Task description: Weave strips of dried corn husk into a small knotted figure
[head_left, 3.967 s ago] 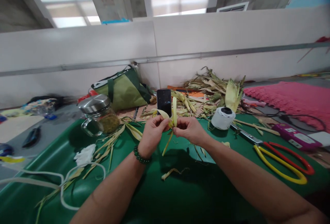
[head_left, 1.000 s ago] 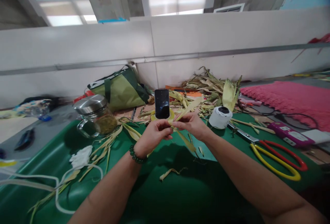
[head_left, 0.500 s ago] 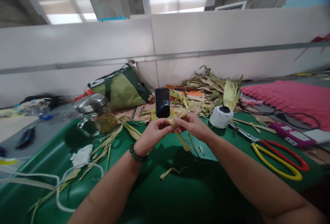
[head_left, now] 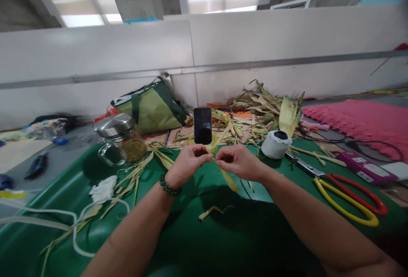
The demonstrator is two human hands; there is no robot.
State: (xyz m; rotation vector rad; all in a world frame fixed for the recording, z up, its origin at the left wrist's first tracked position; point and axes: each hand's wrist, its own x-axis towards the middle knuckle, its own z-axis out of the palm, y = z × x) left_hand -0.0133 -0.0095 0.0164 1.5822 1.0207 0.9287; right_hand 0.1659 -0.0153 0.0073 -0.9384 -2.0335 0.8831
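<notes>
Pale yellow-green corn husk strips (head_left: 230, 181) are held between my two hands in front of the phone. My left hand (head_left: 188, 163), with a green bead bracelet at the wrist, pinches the folded husk between thumb and fingers. My right hand (head_left: 238, 162) is closed in a pinch close beside it, its fingertips at the strip where one end hangs down to the right. Another end stands up above the fingers. What exactly lies between the right fingertips is small and partly hidden. A small dry husk scrap (head_left: 210, 212) lies on the green surface (head_left: 204, 243) below.
A phone (head_left: 202, 126) stands upright behind my hands. To the left are a lidded glass mug (head_left: 119, 141), a green bag (head_left: 149, 109) and a white cable (head_left: 75, 228). On the right are a thread spool (head_left: 276, 144), scissors (head_left: 318, 175), a husk pile (head_left: 258, 102) and a purple box (head_left: 361, 168).
My right hand has drawn slightly away from my left, opening a small gap between the fingertips. The husk's upper end has turned more upright, and the view has shifted a little.
</notes>
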